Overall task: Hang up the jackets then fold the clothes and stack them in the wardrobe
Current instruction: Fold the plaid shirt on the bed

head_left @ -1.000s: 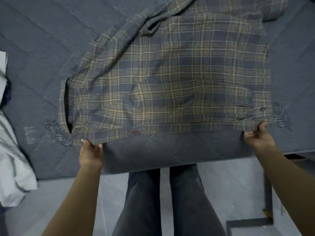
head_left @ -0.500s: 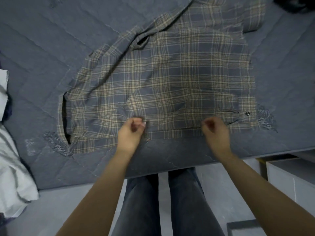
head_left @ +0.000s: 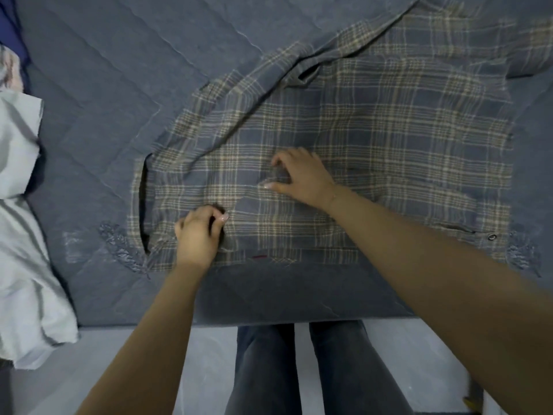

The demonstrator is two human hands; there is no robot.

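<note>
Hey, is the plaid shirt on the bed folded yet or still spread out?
Spread out. The plaid shirt lies flat across the bed, sleeve splayed; the left hand and right hand only pinch its fabric.

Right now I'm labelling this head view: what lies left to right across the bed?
White bedding → left hand → right hand → metal snap button on the plaid shirt.

The plaid shirt point(head_left: 344, 151) runs off the top edge; white bedding point(head_left: 21, 235) is cut off left.
</note>
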